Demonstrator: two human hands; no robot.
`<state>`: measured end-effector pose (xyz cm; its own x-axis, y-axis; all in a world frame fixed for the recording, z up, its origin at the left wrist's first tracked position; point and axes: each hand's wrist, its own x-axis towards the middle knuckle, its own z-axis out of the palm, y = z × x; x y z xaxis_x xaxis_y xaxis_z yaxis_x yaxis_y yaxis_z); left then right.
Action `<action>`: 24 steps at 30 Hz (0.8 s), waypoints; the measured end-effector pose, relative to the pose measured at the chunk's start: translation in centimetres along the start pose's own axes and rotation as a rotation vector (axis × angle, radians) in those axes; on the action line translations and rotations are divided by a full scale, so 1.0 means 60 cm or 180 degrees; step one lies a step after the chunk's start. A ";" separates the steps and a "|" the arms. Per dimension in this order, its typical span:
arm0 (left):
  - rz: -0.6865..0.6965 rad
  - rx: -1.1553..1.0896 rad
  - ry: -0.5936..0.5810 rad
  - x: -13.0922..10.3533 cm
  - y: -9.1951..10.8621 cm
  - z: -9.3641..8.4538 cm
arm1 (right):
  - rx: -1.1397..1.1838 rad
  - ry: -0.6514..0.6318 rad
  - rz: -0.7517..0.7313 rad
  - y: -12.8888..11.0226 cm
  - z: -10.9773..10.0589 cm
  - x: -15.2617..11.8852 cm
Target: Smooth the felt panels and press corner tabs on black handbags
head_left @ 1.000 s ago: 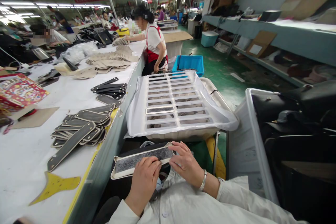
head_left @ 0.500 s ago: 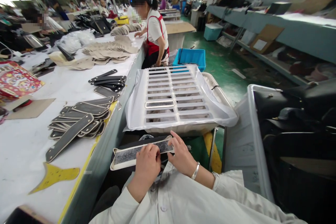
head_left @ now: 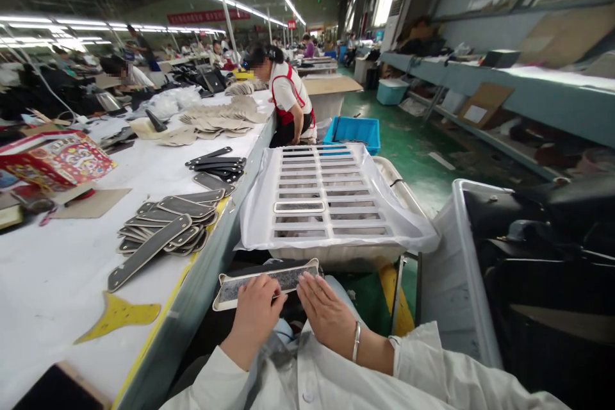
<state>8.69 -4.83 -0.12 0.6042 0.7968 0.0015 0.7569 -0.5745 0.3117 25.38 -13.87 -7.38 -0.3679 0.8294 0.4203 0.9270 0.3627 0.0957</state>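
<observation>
Across my lap lies a long narrow panel (head_left: 286,277) with a speckled grey middle and a raised cream rim, a dark piece beneath it. My left hand (head_left: 254,312) curls its fingers over the panel's near edge, left of the middle, and grips it. Toward the right end, my right hand (head_left: 329,311) rests with fingers straight and side by side, their tips on the panel. Just beyond stands a white slotted frame (head_left: 327,205) over a tub, with a similar cream-rimmed strip (head_left: 298,207) in one slot.
On the white table (head_left: 57,275) at left lie a pile of grey straps (head_left: 166,221), black straps (head_left: 218,163) and a yellow template (head_left: 120,317). A grey bin (head_left: 461,282) with black bags stands at right. Farther off, a co-worker (head_left: 291,96) leans near a blue crate (head_left: 355,133).
My right hand's fingers have gone from bent and raised at the panel's end to straight and lying along it. My left hand has slid slightly left along the panel. The view has tilted up.
</observation>
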 end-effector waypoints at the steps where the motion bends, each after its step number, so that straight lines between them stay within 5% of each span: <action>1: -0.0013 -0.0129 -0.0014 -0.004 -0.007 -0.002 | -0.0059 -0.0004 -0.0011 -0.001 0.003 0.000; 15: -0.0398 0.0043 0.0145 0.002 -0.008 0.006 | -0.0438 0.0425 -0.0135 -0.040 0.032 0.044; 20: -0.0310 -0.0447 0.0366 -0.018 -0.057 -0.012 | -0.0331 0.0395 -0.0086 -0.049 0.038 0.059; 24: -0.0125 -0.0557 0.0159 -0.036 -0.103 -0.028 | -0.0287 0.0378 -0.0136 -0.052 0.034 0.070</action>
<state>2.30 -2.68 -0.46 0.5585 0.8289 0.0320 0.7221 -0.5048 0.4731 20.80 -10.63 -7.74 -0.4010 0.7560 0.5173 0.9154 0.3526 0.1942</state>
